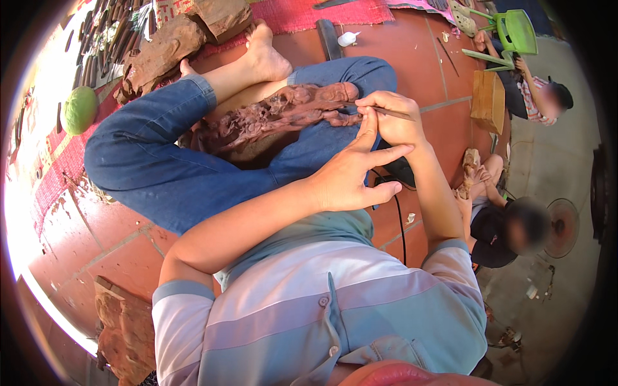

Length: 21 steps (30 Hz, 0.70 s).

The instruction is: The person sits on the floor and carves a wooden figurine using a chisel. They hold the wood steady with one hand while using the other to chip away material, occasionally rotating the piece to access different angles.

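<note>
A reddish-brown wood carving point(270, 119) with deep relief lies across my lap, over my crossed, jeans-clad legs. My right hand point(398, 123) is closed around a thin carving chisel point(402, 116). The chisel's tip points left, at the smooth rounded right end of the carving. My left hand point(351, 172) has its thumb and fingers spread. One or two of its fingertips reach up beside the chisel near the carving's right end; whether they touch it I cannot tell. Part of the carving's lower side is hidden by my leg.
Many carving tools point(116, 38) lie at the far left, near rough wood blocks point(164, 51) and a green round fruit point(80, 110). A mallet-like dark bar point(329, 40) lies beyond my knee. Two people sit at right, near a green chair point(515, 32) and a wooden block point(488, 101).
</note>
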Motion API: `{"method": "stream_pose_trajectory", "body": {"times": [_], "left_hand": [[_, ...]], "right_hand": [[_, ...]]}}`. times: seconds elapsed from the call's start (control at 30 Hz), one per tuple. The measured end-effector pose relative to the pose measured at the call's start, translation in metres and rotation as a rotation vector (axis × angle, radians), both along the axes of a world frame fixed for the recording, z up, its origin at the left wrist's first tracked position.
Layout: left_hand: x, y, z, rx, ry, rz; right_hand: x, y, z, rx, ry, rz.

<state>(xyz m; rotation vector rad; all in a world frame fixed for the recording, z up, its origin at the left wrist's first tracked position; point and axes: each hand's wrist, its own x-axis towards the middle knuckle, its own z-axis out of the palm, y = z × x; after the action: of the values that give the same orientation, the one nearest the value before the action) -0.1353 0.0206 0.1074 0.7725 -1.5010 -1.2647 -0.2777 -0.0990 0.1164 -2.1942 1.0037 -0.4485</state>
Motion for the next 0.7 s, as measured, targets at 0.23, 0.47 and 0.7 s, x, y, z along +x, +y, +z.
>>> {"method": "stream_pose_trajectory", "body": {"times": [0.23, 0.47, 0.7], "left_hand": [[-0.006, 0.006, -0.007, 0.031, 0.004, 0.1], [-0.003, 0.011, -0.006, -0.023, -0.009, 0.086], [0.0, 0.004, 0.002, -0.001, 0.046, 0.01]], "right_hand": [[0.011, -0.001, -0.013, 0.122, -0.039, -0.029], [0.014, 0.011, -0.006, 0.034, -0.167, 0.006], [0.007, 0.009, 0.004, -0.138, -0.085, 0.0]]}}
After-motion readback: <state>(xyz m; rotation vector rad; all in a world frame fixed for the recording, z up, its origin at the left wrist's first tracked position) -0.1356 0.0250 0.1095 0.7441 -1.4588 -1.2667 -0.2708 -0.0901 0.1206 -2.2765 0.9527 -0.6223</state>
